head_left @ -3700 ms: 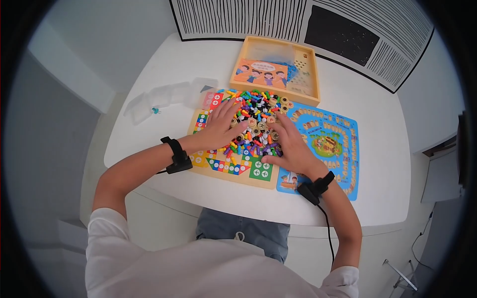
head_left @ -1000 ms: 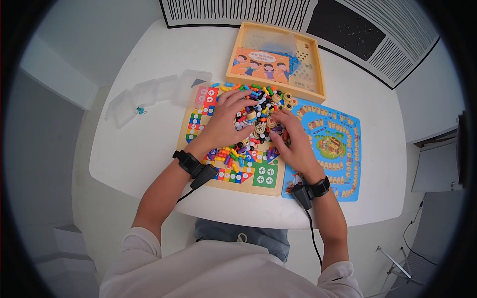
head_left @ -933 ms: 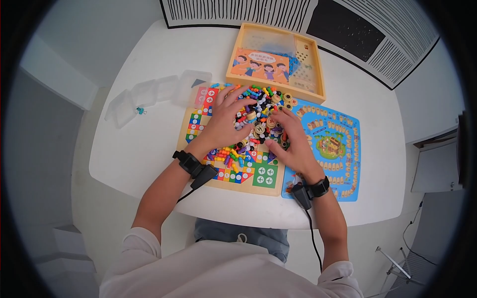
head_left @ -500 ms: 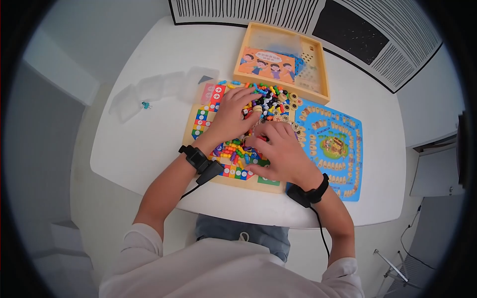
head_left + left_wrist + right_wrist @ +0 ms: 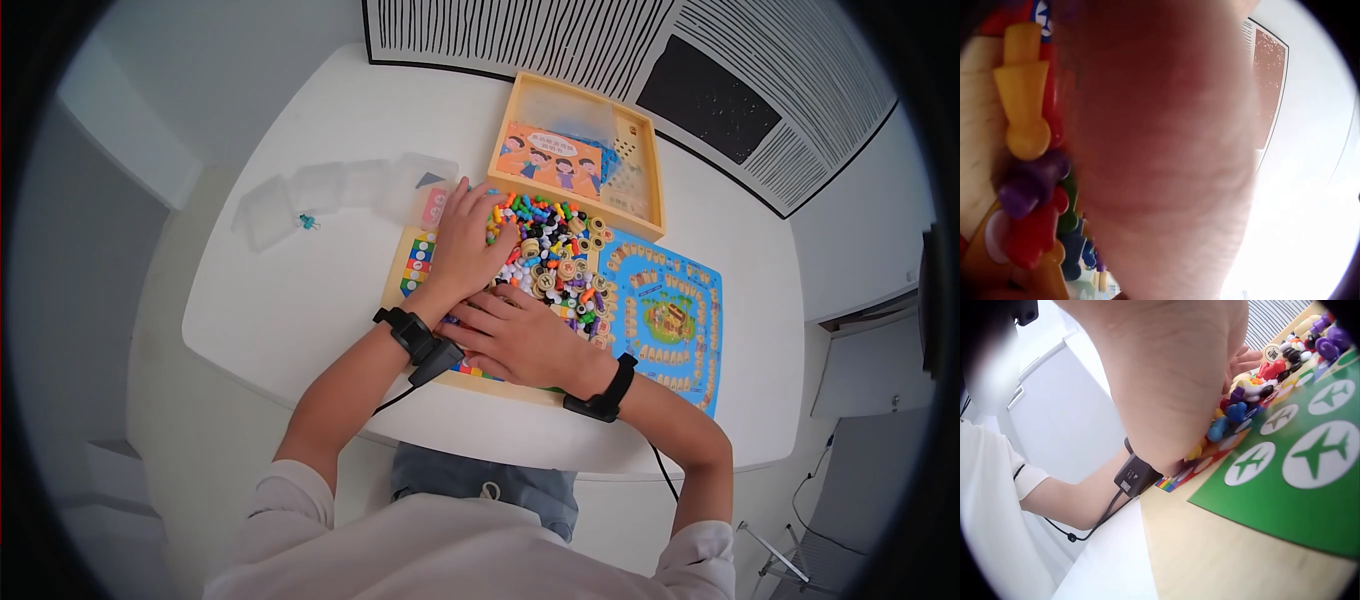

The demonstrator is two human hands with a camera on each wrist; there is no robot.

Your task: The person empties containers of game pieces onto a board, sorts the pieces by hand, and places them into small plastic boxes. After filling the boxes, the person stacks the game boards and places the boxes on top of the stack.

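Note:
A heap of small colourful pawns and round wooden discs (image 5: 545, 280) covers much of a printed game board (image 5: 397, 285). At its left side my left hand (image 5: 468, 250) rests over the pieces, fingers extended toward the far edge. Flat and spread, my right hand (image 5: 525, 338) lies across the near part of the heap, its fingertips by the left wrist. The left wrist view has a yellow pawn (image 5: 1025, 94) and a purple pawn (image 5: 1032, 184) beside the hand. Below the right hand, the board's green corner (image 5: 1260, 506) bears white circles with planes.
A blue game board (image 5: 690, 345) adjoins on the right. Behind stands a shallow wooden box (image 5: 655, 190) containing an orange booklet (image 5: 550, 158). Clear plastic containers (image 5: 265, 210) and a small teal item (image 5: 309, 222) are at the table's left.
My right hand has swept left and nearer from the heap's right side, up to the left wrist. The heap's right part is now uncovered. My left hand stays on the left side.

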